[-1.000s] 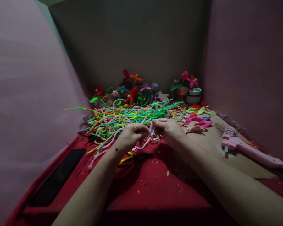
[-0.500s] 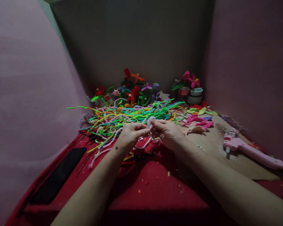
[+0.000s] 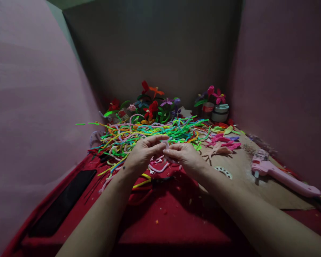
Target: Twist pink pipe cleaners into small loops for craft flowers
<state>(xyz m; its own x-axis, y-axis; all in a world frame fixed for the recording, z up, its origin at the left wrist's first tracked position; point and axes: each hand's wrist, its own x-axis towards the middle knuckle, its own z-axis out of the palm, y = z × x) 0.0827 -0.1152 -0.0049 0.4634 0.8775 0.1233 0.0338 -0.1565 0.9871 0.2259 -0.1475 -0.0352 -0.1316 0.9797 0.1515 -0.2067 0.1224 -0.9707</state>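
Observation:
Near the middle of the head view, my left hand (image 3: 144,151) pinches a small loop of pale pink pipe cleaner (image 3: 166,144) between thumb and fingers. My right hand (image 3: 184,156) grips the same piece from the other side, its fingertips close to those of my left. Part of the piece is hidden by the fingers. Behind both hands spreads a tangled pile of colourful pipe cleaners (image 3: 155,130). Below the hands a curved pink pipe cleaner (image 3: 159,170) lies on the red cloth (image 3: 171,225).
A black phone (image 3: 62,203) lies at the left. On brown cardboard (image 3: 243,189) at the right are a pink glue gun (image 3: 286,176), a white holed disc (image 3: 224,172) and pink petals (image 3: 224,141). Fuzzy flowers (image 3: 152,107) and a lidded jar (image 3: 220,113) stand behind.
The left fingers have lifted and spread further over the pink piece, while the right hand has moved slightly left and lower. More of the white disc shows beside the right forearm.

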